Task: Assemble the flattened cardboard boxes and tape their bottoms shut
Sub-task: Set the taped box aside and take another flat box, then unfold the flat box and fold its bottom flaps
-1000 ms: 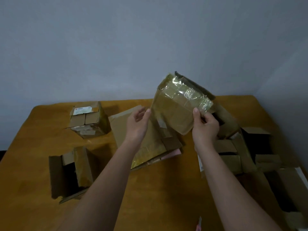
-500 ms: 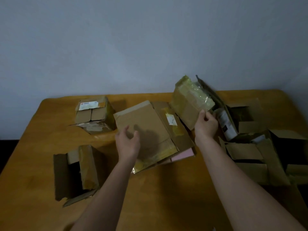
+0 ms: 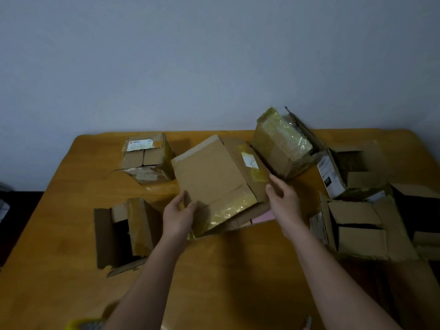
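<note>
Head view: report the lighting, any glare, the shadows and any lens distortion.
Head view: dim, flat light with a cool cast on the wall; glare only on clear tape, on the taped box and on the flattened box held by the left hand and right hand; open boxes go nearly black inside; the wide lens bows the table edges; bottom corners blur.

Landmark: the stack of flattened brown cardboard boxes [image 3: 209,172] lying mid-table on the orange-brown wooden table [image 3: 238,270]. Behind and left of it stands a small assembled carton with a white label [image 3: 147,158]. Left and nearer lies an open-flapped carton [image 3: 123,232]. Just right stands a tape-wrapped carton [image 3: 281,144]; farther right, several open cartons [image 3: 357,225].
</note>
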Tool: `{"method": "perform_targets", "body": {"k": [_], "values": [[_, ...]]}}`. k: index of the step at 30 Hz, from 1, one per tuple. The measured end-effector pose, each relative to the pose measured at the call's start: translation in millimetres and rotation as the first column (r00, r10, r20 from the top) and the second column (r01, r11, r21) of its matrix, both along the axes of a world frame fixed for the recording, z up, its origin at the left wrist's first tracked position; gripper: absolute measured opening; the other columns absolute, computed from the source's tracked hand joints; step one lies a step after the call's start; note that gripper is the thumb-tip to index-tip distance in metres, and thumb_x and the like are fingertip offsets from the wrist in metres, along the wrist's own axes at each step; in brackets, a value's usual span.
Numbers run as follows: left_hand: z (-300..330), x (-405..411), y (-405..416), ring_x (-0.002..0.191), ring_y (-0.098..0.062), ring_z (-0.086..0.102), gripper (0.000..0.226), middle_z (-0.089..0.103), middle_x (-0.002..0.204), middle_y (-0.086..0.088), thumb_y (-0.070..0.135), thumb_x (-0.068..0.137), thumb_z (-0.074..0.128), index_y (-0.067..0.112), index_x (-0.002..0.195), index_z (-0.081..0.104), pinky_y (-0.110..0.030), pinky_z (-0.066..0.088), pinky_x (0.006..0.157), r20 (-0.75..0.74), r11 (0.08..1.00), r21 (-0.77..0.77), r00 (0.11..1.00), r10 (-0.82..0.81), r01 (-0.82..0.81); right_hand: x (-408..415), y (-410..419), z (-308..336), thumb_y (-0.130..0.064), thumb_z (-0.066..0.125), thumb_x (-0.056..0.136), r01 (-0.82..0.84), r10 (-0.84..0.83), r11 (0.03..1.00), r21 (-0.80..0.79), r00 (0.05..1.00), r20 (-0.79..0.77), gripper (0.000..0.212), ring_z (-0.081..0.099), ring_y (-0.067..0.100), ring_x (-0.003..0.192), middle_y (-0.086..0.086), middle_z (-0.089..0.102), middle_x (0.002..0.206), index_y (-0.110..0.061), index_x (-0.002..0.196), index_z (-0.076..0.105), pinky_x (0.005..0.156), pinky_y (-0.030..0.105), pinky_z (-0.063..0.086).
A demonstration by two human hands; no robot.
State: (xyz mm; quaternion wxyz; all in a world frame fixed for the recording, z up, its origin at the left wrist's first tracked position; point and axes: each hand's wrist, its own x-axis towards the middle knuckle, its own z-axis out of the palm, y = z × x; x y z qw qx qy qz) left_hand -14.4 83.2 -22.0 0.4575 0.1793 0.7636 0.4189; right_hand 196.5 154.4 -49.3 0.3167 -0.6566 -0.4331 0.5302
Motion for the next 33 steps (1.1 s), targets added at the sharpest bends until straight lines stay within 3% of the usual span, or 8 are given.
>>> {"method": "perform_targets", "body": {"k": [6, 10, 14, 19, 22, 25, 29, 33], "values": [[30.7, -9.4, -31.2, 0.116, -0.016, 0.045, 0.047, 0.047, 0.136, -0.001, 0.017, 0.097, 0.056, 0.021, 0.143, 0.047, -0.034, 0.042, 0.098, 0.006, 0.999, 0.045, 1.0, -0.022, 0.021, 0.5, -33.2, 45.7, -0.03, 0.053, 0.098, -0.006, 0.015, 0.986, 0.164, 0.998, -0.054, 0.032, 0.046, -0.006, 0.102, -0.011, 0.046, 0.125, -0.032, 0.13, 0.058, 0.079, 0.011, 0.041], [52.6, -23.3, -59.9, 0.118, -0.028, 0.052, 0.035, 0.053, 0.133, -0.005, 0.029, 0.092, 0.063, 0.024, 0.127, 0.063, -0.049, 0.048, 0.099, 0.07, 1.0, 0.028, 0.998, -0.012, 0.01, 5.5, -63.8, 73.2, -0.042, 0.063, 0.09, -0.065, 0.073, 0.972, 0.224, 0.997, -0.028, 0.04, 0.045, -0.001, 0.119, -0.011, 0.047, 0.137, -0.029, 0.127, 0.061, 0.103, 0.03, 0.043], [78.6, -31.7, -91.5, 0.105, -0.032, 0.059, 0.032, 0.065, 0.112, -0.015, 0.037, 0.093, 0.06, 0.013, 0.111, 0.07, -0.044, 0.049, 0.086, 0.074, 0.995, 0.06, 0.994, -0.085, 0.081, 16.5, -102.3, 98.4, -0.052, 0.072, 0.077, -0.173, 0.177, 0.963, 0.205, 0.984, 0.001, 0.065, 0.049, 0.008, 0.127, -0.009, 0.056, 0.136, -0.022, 0.133, 0.058, 0.106, 0.036, 0.044], [104.0, -27.5, -126.0, 0.095, -0.028, 0.063, 0.053, 0.072, 0.092, -0.014, 0.046, 0.1, 0.04, 0.004, 0.098, 0.071, -0.039, 0.047, 0.09, 0.151, 0.975, 0.106, 0.966, -0.21, 0.196, 24.7, -154.5, 118.9, -0.036, 0.062, 0.092, -0.247, 0.223, 0.954, 0.167, 0.963, 0.153, 0.018, 0.064, 0.013, 0.099, -0.01, 0.069, 0.101, -0.029, 0.107, 0.07, 0.084, 0.034, 0.057], [97.5, -17.8, -145.5, 0.097, -0.029, 0.064, 0.053, 0.069, 0.102, -0.018, 0.044, 0.1, 0.04, -0.001, 0.107, 0.066, -0.034, 0.05, 0.081, 0.222, 0.959, 0.057, 0.933, -0.285, 0.279, 21.2, -182.3, 108.0, -0.024, 0.06, 0.095, -0.26, 0.226, 0.958, 0.12, 0.944, 0.242, 0.018, 0.064, 0.011, 0.096, -0.011, 0.066, 0.1, -0.024, 0.11, 0.069, 0.079, 0.026, 0.055], [75.3, -8.8, -166.8, 0.101, -0.024, 0.065, 0.047, 0.064, 0.111, -0.015, 0.045, 0.09, 0.057, 0.005, 0.115, 0.062, -0.03, 0.053, 0.08, 0.16, 0.972, 0.153, 0.966, -0.203, 0.179, 24.2, -201.6, 95.2, -0.015, 0.059, 0.094, -0.124, 0.113, 0.989, 0.075, 0.983, 0.142, 0.02, 0.063, 0.008, 0.091, -0.01, 0.061, 0.105, -0.025, 0.111, 0.064, 0.08, 0.028, 0.057], [56.2, -4.9, -198.9, 0.102, -0.023, 0.065, 0.048, 0.065, 0.104, -0.008, 0.06, 0.076, 0.069, 0.017, 0.096, 0.063, -0.041, 0.052, 0.09, 0.021, 0.899, 0.398, 0.978, -0.205, 0.18, 24.8, -220.1, 94.9, -0.004, 0.057, 0.093, -0.044, 0.045, 0.999, 0.018, 0.995, -0.09, 0.028, 0.069, 0.015, 0.088, -0.006, 0.057, 0.103, -0.025, 0.11, 0.063, 0.068, 0.02, 0.057], [53.9, -5.8, -207.7, 0.114, -0.006, 0.058, 0.06, 0.062, 0.121, 0.004, 0.066, 0.069, 0.067, 0.023, 0.11, 0.068, -0.022, 0.051, 0.089, -0.101, 0.824, 0.447, 0.935, -0.341, 0.349, 18.9, -224.4, 92.6, -0.036, 0.06, 0.09, -0.197, 0.211, 0.973, 0.124, 0.972, -0.108, 0.027, 0.064, 0.013, 0.097, -0.006, 0.048, 0.12, -0.038, 0.117, 0.061, 0.075, 0.018, 0.055]]}}
